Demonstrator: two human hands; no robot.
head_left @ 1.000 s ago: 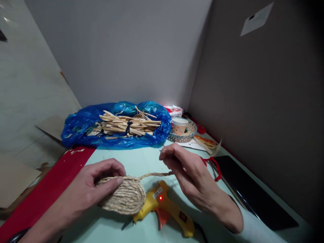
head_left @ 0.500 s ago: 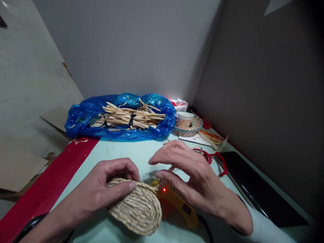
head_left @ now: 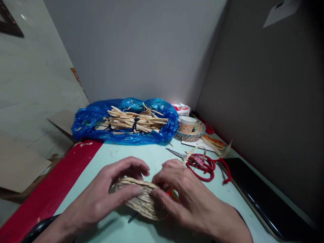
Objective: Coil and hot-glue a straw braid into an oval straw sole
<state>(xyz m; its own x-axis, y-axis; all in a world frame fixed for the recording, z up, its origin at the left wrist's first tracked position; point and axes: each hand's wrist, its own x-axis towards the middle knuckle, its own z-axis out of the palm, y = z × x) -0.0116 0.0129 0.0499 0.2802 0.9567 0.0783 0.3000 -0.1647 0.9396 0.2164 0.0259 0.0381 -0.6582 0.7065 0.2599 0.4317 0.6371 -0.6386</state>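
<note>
My left hand grips an oval piece of woven straw braid, thumb on its upper face and fingers curled behind its far edge. My right hand is closed at the piece's right edge, with thumb and fingers pinching there; whether a strand is caught between them is hidden. Under the right hand shows a bit of a yellow tool with a small red light, mostly covered. Beyond that hand lie scissors with red handles, with a pink clip at the handles.
A blue plastic bag with a tied bundle of dry straw lies at the back. Right of it, a paper cup stands in a woven basket. A black flat device lies along the right side.
My right hand has come left and down onto the braid's right edge. The braid has tipped and looks flatter. The scissors have come into view, and the yellow tool is now mostly covered.
</note>
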